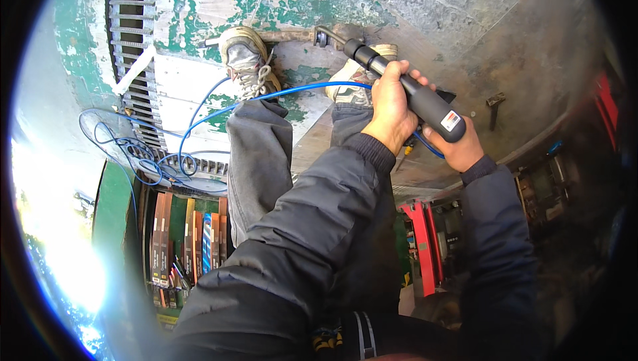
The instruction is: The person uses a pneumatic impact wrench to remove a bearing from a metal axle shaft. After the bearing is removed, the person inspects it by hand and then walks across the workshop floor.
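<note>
A black cylindrical tool (423,100) with a bent metal tube at its far end lies slantwise across my hands. My left hand (393,105) is wrapped round its middle, thumb along the side and fingertips showing past it. At the near, rounded end, beside a small label, my right hand (458,146) grips from below; most of its fingers are hidden. A blue hose (299,89) runs in from the left, passes under my left hand and reappears between the hands. Whether it joins the tool is hidden.
Loose hose loops (156,162) lie by a floor grate (133,42) on the left. My shoes (246,59) stand on worn green-and-white flooring near a wooden handle (289,35). A shelf with boxes (186,235) is lower left, a red metal frame (422,248) lower right, a hammer (494,105) right.
</note>
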